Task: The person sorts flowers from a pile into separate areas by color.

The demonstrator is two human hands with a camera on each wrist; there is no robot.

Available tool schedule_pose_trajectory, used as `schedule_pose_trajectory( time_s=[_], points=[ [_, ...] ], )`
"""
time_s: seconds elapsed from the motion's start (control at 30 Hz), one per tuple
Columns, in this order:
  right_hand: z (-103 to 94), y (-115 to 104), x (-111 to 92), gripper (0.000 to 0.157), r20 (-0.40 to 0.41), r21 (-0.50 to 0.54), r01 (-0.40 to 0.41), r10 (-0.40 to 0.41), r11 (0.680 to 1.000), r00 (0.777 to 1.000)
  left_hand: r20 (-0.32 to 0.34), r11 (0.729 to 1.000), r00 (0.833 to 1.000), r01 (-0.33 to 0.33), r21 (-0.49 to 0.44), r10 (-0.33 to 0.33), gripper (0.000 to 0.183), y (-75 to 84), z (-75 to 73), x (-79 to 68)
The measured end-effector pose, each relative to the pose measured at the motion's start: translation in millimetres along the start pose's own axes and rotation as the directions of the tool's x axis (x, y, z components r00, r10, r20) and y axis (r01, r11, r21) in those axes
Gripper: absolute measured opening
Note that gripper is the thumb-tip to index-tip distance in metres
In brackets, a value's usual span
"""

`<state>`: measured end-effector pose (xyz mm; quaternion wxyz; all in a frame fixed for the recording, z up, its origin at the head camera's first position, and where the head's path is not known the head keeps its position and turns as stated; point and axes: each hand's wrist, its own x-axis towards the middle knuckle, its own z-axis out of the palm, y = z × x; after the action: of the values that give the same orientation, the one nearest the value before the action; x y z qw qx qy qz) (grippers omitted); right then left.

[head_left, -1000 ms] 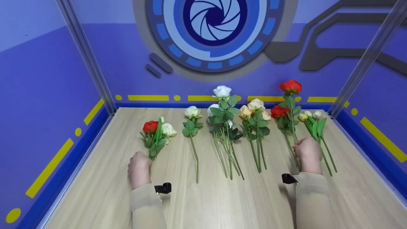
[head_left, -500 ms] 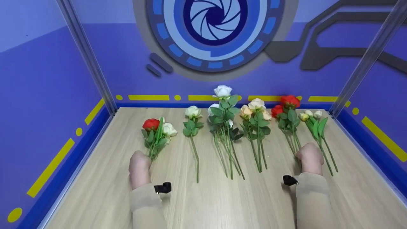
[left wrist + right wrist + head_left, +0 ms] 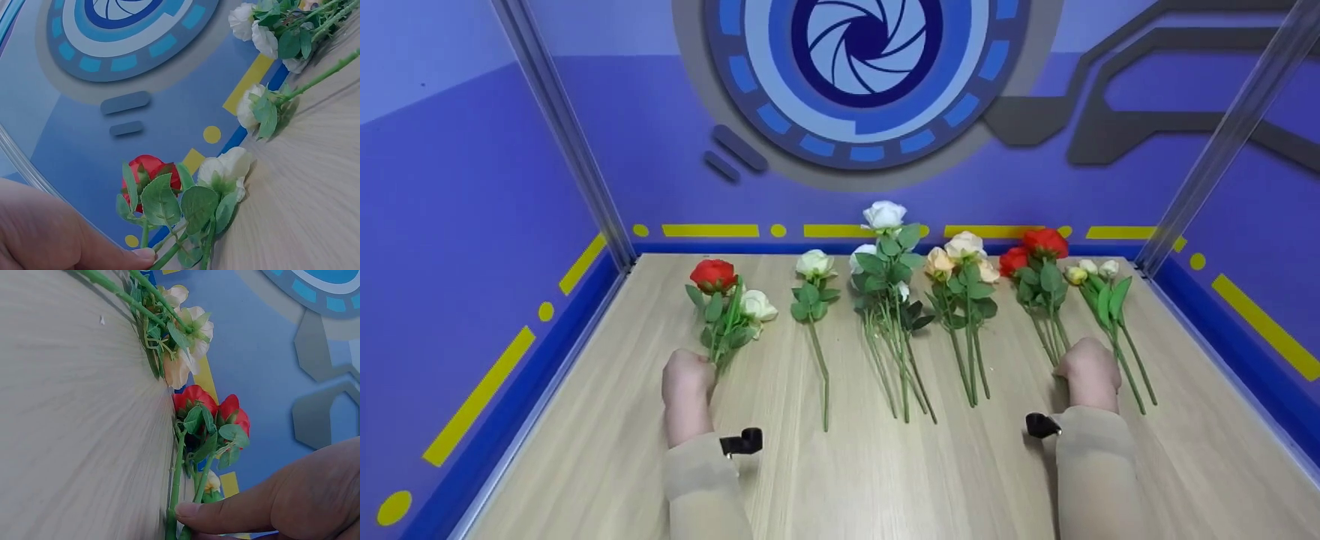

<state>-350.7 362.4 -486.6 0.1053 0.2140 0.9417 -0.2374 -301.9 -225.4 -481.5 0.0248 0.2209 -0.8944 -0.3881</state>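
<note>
My left hand [image 3: 688,386] is at the left of the table, thumb and fingers pinching the stem of a red rose [image 3: 713,275]. Close beside that rose lies a white rose [image 3: 758,305] with green leaves. In the left wrist view the thumb presses at the stem below the red rose [image 3: 149,180]. On the right side, my right hand [image 3: 1091,373] pinches the stem of a red rose [image 3: 1045,243]. A second red rose [image 3: 1013,262] lies against it, its stem alongside. The right wrist view shows the thumb on the stem under the red blooms [image 3: 233,415].
Between the hands lie a single pale green rose [image 3: 814,264], several white roses [image 3: 885,215] and a group of peach roses [image 3: 964,247]. Pale tulips [image 3: 1099,271] lie just right of my right hand. Printed panels [image 3: 780,195] wall in the wooden table [image 3: 885,480].
The right hand's red rose came down beside the other one and then stayed there. On the left, the red rose has risen a little away from the white one.
</note>
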Motion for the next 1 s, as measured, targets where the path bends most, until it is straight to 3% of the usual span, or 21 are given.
schedule_pose_trajectory(
  time_s=[0.33,0.53,0.77,1.0],
  points=[
    [0.9,-1.9,0.2,0.047,-0.020,0.030,-0.043,0.044,0.999,0.999,0.002,0.998,1.000,0.024,-0.062,-0.024,0.033,6.6,-7.8,-5.5],
    [-1.4,-3.9,-4.3,0.045,-0.038,0.047,-0.028,0.030,0.998,0.999,-0.064,0.993,0.998,0.003,-0.120,-0.011,0.032,11.2,-14.1,-7.2],
    [-7.6,-15.2,-17.9,0.041,-0.064,0.037,0.060,-0.058,0.998,0.996,-0.182,0.975,0.983,-0.076,-0.208,0.038,0.028,22.8,-11.3,-13.0],
    [-4.0,-40.2,-29.6,0.027,-0.166,0.061,0.125,-0.114,0.990,0.980,-0.164,0.934,0.980,-0.162,-0.319,0.114,0.025,47.9,-5.0,-22.1]
  ],
)
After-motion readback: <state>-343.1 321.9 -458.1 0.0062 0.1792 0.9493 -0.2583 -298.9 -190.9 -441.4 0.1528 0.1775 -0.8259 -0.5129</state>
